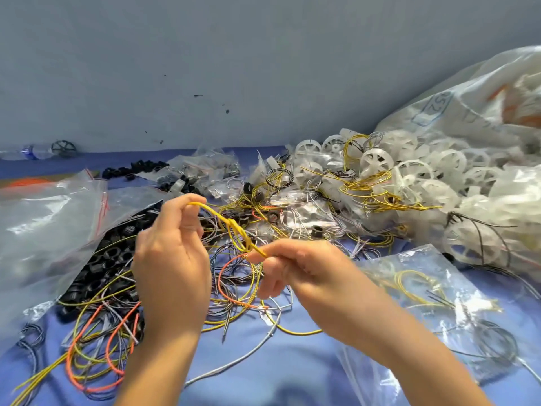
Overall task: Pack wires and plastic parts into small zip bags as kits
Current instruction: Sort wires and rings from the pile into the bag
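Left hand point(172, 259) stands upright, back to the camera, pinching a yellow wire point(232, 225) at its 12 o'clock; right hand point(298, 268), pointing toward 10 o'clock, pinches the other end.

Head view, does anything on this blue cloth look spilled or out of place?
Yes. Black plastic rings have spilled from the open mouth of the big clear bag at left, tangling with loose wires. Also, one dark wheel sits alone by the wall beside a bottle, far from the white wheels at right.
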The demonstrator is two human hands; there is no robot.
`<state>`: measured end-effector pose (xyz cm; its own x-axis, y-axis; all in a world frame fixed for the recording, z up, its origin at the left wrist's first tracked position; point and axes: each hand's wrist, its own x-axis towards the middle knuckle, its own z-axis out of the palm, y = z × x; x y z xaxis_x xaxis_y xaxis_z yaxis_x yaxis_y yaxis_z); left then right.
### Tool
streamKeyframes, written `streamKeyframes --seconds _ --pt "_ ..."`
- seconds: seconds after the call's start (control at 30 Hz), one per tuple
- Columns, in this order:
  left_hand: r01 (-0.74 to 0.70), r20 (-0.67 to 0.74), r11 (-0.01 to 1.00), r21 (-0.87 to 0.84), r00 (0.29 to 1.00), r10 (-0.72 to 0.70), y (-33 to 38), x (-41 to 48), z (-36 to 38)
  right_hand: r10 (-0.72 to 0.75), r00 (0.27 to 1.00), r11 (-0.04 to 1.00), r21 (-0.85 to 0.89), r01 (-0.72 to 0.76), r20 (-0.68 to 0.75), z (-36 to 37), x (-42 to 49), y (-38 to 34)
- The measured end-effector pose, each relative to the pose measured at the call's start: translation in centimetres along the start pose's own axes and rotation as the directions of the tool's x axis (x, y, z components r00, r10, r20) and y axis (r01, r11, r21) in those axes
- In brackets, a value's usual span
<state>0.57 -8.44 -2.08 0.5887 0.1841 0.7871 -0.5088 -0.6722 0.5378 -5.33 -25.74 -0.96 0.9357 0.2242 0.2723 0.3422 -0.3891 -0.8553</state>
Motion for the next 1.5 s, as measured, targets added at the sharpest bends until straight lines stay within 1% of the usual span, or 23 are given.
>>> streamKeyframes --seconds 0.07,0.1,0.17,0.27,0.33,0.4,0.5,0.57,0.6,0.63,0.73,0.8,0.9,0.93,1.03,1.13,1.2,1.23,1.27,1.3,1.4,1.47,1.5 --pt "0.061 0.03 0.995 -0.082 0.998 -0.059 -0.1 0.0 0.0 0.023 0.996 0.996 0.089 -0.031 0.089 0.8 -0.3 -0.4" --pt "0.103 0.065 0.984 -0.144 0.993 -0.095 0.1 -0.2 0.2 0.002 0.997 0.988 0.153 -0.015 0.083 1.2 -0.3 -0.6" --pt "0.221 0.192 0.927 -0.303 0.967 -0.167 0.9 -0.6 0.7 -0.048 0.999 0.962 0.27 0.05 -0.014 1.6 0.0 -0.7" --pt "0.434 0.456 0.733 -0.524 0.87 -0.189 2.7 -1.5 1.2 -0.047 0.977 0.904 0.407 0.13 -0.208 1.2 0.5 -0.5" --pt "0.552 0.604 0.615 -0.563 0.783 -0.15 4.0 -2.4 1.7 0.016 0.974 0.83 0.547 0.112 -0.224 0.7 0.5 -0.4" --pt "0.642 0.699 0.516 -0.568 0.706 -0.109 4.9 -3.4 2.3 0.08 0.977 0.757 0.65 0.071 -0.2 0.5 0.3 -0.5" --pt "0.764 0.784 0.338 -0.55 0.611 -0.106 5.7 -4.1 2.8 0.147 0.965 0.738 0.674 0.038 -0.216 0.3 -0.2 -0.5" --pt "0.812 0.816 0.219 -0.542 0.57 -0.094 5.8 -3.9 2.7 0.145 0.955 0.773 0.632 0.054 -0.259 -0.2 -0.4 -0.3" --pt "0.82 0.824 0.199 -0.537 0.561 -0.086 5.7 -3.8 2.6 0.131 0.947 0.804 0.591 0.071 -0.292 -0.4 -0.5 0.0" --pt "0.815 0.825 0.224 -0.534 0.561 -0.073 5.6 -3.8 2.5 0.113 0.939 0.834 0.544 0.088 -0.326 -0.7 -0.6 0.2" --pt "0.722 0.805 0.454 -0.522 0.593 -0.017 5.6 -3.9 2.2 0.062 0.921 0.877 0.462 0.134 -0.386 -0.9 -0.8 0.6" --pt "0.649 0.783 0.568 -0.505 0.622 -0.014 5.6 -4.2 2.3 0.025 0.906 0.919 0.367 0.146 -0.424 -1.0 -0.9 1.0" --pt "0.475 0.678 0.76 -0.443 0.732 -0.062 4.7 -4.4 2.4 -0.021 0.905 0.993 0.093 0.067 -0.426 -1.3 -1.2 1.6" --pt "0.437 0.645 0.797 -0.417 0.76 -0.079 4.2 -4.3 2.4 -0.038 0.91 0.999 -0.001 0.041 -0.412 -1.5 -1.4 1.6" --pt "0.421 0.604 0.829 -0.368 0.786 -0.132 3.1 -3.8 1.9 -0.123 0.895 0.97 -0.242 0.018 -0.428 -2.2 -2.2 1.4" --pt "0.491 0.601 0.79 -0.366 0.773 -0.201 2.2 -3.1 1.3 -0.177 0.858 0.921 -0.389 -0.029 -0.483 -2.9 -3.5 1.0" --pt "0.589 0.667 0.711 -0.383 0.709 -0.228 2.0 -3.0 1.0 -0.11 0.858 0.889 -0.436 -0.14 -0.501 -3.0 -4.8 1.3" --pt "0.634 0.703 0.672 -0.383 0.672 -0.233 1.9 -3.0 0.9 -0.036 0.861 0.882 -0.421 -0.211 -0.507 -2.9 -5.6 1.5" --pt "0.656 0.723 0.655 -0.375 0.649 -0.237 1.9 -3.2 0.8 0.055 0.86 0.877 -0.388 -0.285 -0.507 -2.7 -6.3 1.7" --pt "0.649 0.726 0.672 -0.358 0.646 -0.237 1.9 -3.3 0.7 0.141 0.857 0.863 -0.362 -0.352 -0.496 -2.4 -7.0 2.0" --pt "0.507 0.714 0.813 -0.286 0.679 -0.173 2.2 -3.9 0.2 0.271 0.855 0.791 -0.405 -0.46 -0.441 -1.8 -8.1 3.1" --pt "0.344 0.71 0.904 -0.252 0.701 -0.069 2.8 -4.2 -0.3 0.3 0.837 0.797 -0.361 -0.484 -0.458 -2.3 -8.1 3.7" --pt "0.283 0.709 0.926 -0.249 0.705 -0.026 3.2 -4.3 -0.7 0.313 0.825 0.816 -0.312 -0.487 -0.47 -2.5 -8.1 3.9"
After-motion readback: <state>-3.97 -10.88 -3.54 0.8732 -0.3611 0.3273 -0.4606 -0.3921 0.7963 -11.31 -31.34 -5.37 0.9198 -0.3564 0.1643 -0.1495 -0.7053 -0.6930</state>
